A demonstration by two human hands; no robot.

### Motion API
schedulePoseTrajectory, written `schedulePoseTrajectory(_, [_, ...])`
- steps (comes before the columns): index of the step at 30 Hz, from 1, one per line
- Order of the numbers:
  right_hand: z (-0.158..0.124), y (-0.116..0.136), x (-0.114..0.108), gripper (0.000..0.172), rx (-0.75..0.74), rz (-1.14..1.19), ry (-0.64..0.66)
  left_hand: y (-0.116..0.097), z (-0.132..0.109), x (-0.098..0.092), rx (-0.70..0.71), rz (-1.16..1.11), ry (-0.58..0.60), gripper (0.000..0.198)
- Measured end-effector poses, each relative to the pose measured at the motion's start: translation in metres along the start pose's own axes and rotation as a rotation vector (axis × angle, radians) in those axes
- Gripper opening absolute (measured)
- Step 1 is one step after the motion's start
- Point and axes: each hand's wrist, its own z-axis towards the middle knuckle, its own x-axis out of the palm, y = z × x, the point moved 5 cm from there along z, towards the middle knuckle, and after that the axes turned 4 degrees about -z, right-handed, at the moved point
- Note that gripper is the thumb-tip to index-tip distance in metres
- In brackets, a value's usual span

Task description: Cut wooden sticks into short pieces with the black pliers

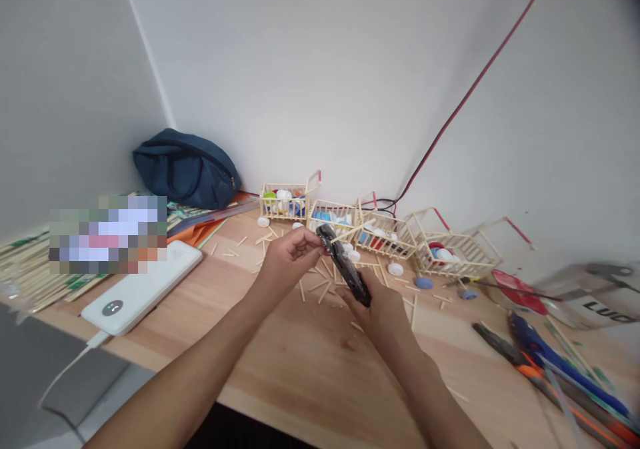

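Observation:
My right hand (pixel 380 306) is wrapped round a long black hand tool (pixel 344 262); its exact kind is unclear. The tool slants up and to the left, over the table. At its far end, my left hand (pixel 290 256) has its fingertips pinched together; anything between them is too small to make out. A thin wooden stick (pixel 355 230) shows beside the tool's far end. Short cut sticks (pixel 324 292) lie scattered on the table beneath both hands. Behind them stand several small stick-built baskets with red-tipped handles, including one (pixel 387 232) holding bottle caps.
Loose bottle caps (pixel 395 270) lie before the baskets. On the right are pliers with orange-and-black handles (pixel 525 369), a blue-handled tool (pixel 540 349) and a clear container (pixel 590 302). On the left are a white power bank (pixel 145 289), bundled sticks (pixel 30 276) and a blue bag (pixel 187 169).

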Motion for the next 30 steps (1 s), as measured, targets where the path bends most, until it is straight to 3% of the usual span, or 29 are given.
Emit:
schedulePoseTrajectory(4, [0.002, -0.001, 0.006, 0.028, 0.011, 0.076, 0.014, 0.004, 0.0, -0.003, -0.088, 0.116, 0.031, 0.014])
schedulePoseTrajectory(12, [0.001, 0.002, 0.013, 0.036, -0.013, 0.106, 0.138, -0.015, -0.005, -0.003, 0.034, 0.541, 0.087, 0.02])
schedulePoseTrajectory(21, [-0.007, 0.012, 0.011, 0.035, 0.004, 0.086, 0.115, -0.019, -0.007, -0.006, 0.01, 0.607, 0.134, 0.021])
schedulePoseTrajectory(25, [-0.024, 0.022, 0.006, 0.034, 0.011, 0.078, 0.215, -0.031, -0.028, -0.01, -0.044, 0.592, 0.136, 0.022])
schedulePoseTrajectory(30, [-0.054, 0.037, 0.003, 0.036, -0.033, -0.047, 0.256, -0.034, -0.073, -0.02, -0.137, 0.549, 0.099, 0.023])
